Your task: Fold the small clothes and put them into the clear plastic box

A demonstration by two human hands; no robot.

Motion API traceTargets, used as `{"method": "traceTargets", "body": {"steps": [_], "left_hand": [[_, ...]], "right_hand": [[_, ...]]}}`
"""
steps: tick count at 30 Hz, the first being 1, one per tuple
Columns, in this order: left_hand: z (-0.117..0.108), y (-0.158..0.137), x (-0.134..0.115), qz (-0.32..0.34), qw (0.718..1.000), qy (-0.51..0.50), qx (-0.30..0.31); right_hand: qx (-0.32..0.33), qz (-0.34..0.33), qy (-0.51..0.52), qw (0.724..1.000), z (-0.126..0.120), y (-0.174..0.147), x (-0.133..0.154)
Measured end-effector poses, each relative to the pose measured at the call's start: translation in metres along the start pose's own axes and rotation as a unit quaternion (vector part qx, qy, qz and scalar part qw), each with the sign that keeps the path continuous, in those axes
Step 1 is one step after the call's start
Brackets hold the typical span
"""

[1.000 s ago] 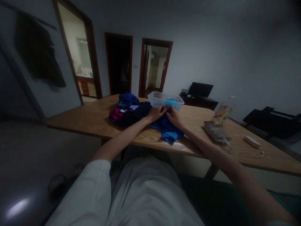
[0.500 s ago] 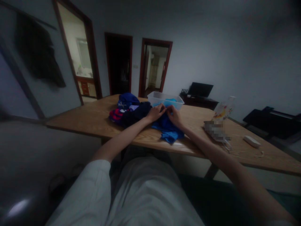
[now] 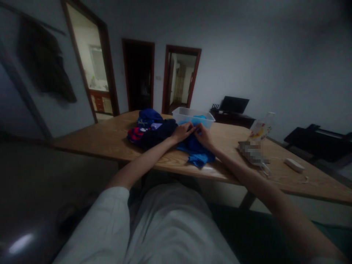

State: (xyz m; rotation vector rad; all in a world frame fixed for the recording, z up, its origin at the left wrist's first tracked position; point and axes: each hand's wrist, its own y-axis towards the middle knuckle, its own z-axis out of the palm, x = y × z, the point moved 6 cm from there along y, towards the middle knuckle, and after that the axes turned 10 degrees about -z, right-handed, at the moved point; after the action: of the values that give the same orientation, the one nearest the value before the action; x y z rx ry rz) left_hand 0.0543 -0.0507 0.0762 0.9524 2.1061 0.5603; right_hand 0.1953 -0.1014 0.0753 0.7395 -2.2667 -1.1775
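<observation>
A blue garment (image 3: 199, 153) with lighter blue parts lies on the wooden table in front of me. My left hand (image 3: 183, 132) and my right hand (image 3: 202, 135) meet at its far end, fingers bent and closed on the cloth, fingertips almost touching. Exactly what part of the garment they pinch is too small and dim to make out. Just behind my hands stands a clear plastic bin (image 3: 179, 114) with bright blue cloth (image 3: 198, 119) inside. Left of my left hand is a pile of dark clothes (image 3: 159, 136), with a red-and-navy patterned piece (image 3: 136, 135) and a blue bundle (image 3: 150, 115).
On the right of the table (image 3: 225, 146) lie a blurred-out packet (image 3: 250, 152), a patterned clear plastic bag or bottle (image 3: 261, 128) and a white elongated object (image 3: 294, 165) with a cord. The table's front edge runs close to my body.
My hands have barely shifted; the fingertips come slightly closer together over the blue garment. The other things stay in place.
</observation>
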Motion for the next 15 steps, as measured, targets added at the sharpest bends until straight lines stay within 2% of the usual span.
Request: {"method": "traceTargets", "body": {"steps": [7,15], "left_hand": [[-0.0007,0.0005,-0.0004,0.002,1.0,-0.003,-0.002],[-0.0007,0.0015,0.0015,-0.001,1.0,0.005,-0.01]], "right_hand": [[0.013,-0.016,-0.009,1.0,0.0015,0.0005,0.0022],[0.01,0.0,0.023,1.0,0.0005,-0.0005,0.0021]]}}
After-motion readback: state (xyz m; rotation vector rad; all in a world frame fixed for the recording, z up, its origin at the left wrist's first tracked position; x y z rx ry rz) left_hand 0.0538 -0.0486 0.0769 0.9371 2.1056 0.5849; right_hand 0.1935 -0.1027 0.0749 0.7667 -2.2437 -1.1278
